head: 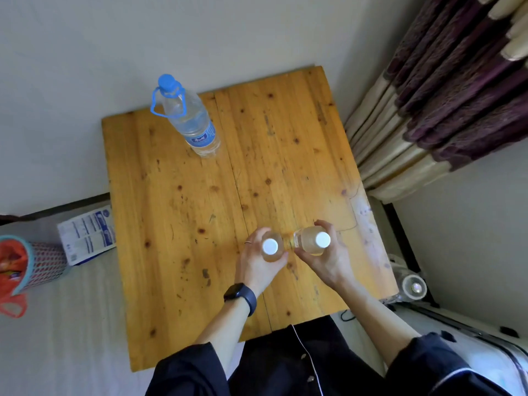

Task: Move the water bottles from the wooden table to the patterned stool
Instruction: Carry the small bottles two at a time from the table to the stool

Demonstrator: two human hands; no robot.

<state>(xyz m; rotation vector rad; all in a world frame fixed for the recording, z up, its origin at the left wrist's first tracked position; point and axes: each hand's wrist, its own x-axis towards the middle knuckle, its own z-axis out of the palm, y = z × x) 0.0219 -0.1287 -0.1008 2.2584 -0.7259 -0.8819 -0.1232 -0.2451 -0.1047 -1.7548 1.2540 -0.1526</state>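
Two small clear bottles with white caps stand side by side near the front right of the wooden table. My left hand grips the left small bottle, and my right hand grips the right small bottle. Whether either is lifted off the wood cannot be told from above. A tall clear water bottle with a blue cap and blue carry loop stands upright at the table's far left. The patterned stool is at the left edge, partly cut off.
An orange-red plastic bag lies on the stool. A printed white packet lies between stool and table. Purple and cream curtains hang right of the table. A clear roll and a white case sit at the lower right.
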